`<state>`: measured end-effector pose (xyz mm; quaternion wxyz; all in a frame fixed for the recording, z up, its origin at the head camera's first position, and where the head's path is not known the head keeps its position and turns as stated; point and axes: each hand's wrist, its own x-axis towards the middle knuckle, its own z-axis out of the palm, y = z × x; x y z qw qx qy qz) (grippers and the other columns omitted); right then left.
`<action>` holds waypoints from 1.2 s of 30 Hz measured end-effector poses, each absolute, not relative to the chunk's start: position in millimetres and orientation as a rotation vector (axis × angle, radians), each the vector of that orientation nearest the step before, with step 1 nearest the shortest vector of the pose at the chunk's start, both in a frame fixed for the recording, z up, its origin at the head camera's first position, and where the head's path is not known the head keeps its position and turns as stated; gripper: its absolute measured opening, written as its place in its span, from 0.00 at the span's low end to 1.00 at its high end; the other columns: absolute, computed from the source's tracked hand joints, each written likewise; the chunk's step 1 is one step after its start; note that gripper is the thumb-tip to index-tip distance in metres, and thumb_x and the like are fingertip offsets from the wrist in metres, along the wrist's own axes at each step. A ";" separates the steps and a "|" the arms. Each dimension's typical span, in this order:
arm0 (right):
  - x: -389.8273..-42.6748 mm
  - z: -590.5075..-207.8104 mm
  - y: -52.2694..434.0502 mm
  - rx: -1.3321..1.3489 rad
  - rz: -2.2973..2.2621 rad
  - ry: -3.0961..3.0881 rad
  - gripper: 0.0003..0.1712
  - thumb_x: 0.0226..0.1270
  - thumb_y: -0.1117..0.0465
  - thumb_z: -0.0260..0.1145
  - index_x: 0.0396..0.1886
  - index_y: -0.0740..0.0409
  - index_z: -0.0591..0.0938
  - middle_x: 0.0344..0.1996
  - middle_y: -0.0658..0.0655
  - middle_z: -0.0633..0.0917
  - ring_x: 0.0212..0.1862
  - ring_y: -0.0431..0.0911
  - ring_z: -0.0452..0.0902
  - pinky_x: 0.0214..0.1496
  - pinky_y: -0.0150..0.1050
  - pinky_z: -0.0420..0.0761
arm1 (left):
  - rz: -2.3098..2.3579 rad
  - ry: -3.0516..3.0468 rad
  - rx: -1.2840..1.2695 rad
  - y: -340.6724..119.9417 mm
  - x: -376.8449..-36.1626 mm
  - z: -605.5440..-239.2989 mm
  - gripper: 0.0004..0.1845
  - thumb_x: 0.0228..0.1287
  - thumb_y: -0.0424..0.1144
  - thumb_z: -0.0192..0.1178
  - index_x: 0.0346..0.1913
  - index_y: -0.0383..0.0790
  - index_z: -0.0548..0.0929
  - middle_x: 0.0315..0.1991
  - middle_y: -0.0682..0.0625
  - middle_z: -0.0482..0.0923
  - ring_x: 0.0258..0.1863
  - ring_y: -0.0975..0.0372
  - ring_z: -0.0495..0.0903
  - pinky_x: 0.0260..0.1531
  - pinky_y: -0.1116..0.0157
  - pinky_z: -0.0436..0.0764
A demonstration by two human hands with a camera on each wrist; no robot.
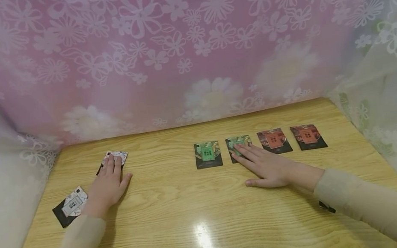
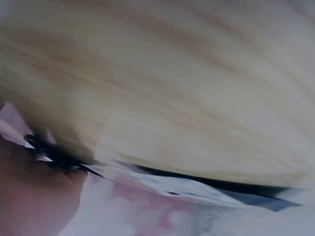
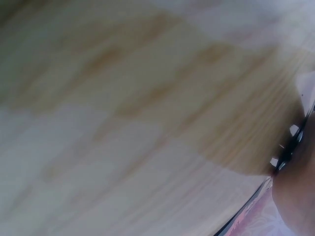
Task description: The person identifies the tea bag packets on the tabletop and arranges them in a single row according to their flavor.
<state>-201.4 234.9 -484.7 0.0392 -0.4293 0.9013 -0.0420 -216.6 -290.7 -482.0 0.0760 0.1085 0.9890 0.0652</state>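
a person's two hands lie flat on a wooden table point(image 1: 181, 213), each pressing a small foil packet against the top. the left hand point(image 1: 107, 187), fingers straight and together, covers the near part of a white-patterned packet point(image 1: 117, 156) toward the far left of the table; only the far edge of that packet shows beyond the fingertips. a second white packet point(image 1: 72, 205), with a black border and a pale label, lies loose just beside the left wrist, nearer the table's left edge and clear of the hand.

the right hand point(image 1: 265, 166) reaches forward with fingers extended and slightly spread, its fingertips resting on a green packet point(image 1: 238, 143) that sits second in a row of four along the far side of the table. neither hand curls around or pinches anything; both are simply laid open on top of their packets. to the left of the touched packet lies another green packet point(image 1: 207, 154), untouched, and to its right two red packets point(image 1: 273, 141) point(image 1: 308, 136), the four set side by side with narrow gaps between them.

both arms wear pale beige sleeves. a pink flowered cloth point(image 1: 186, 43) hangs behind the table, with sheer white lace at either side. a glare of light shines on the tabletop near the front edge.

the wrist views are blurred: the left one shows wood grain and the edge of a packet point(image 2: 197, 189) close to the lens, the right one mostly wood grain point(image 3: 147, 123).
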 end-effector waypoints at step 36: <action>-202.0 -487.5 235.8 -1.331 -0.134 2.757 0.51 0.82 0.35 0.56 0.88 0.60 0.51 0.86 0.69 0.50 0.87 0.65 0.46 0.84 0.66 0.58 | 0.235 3.052 0.748 -190.8 -200.6 -480.5 0.39 0.85 0.54 0.50 0.84 0.31 0.58 0.84 0.32 0.54 0.85 0.41 0.54 0.83 0.43 0.61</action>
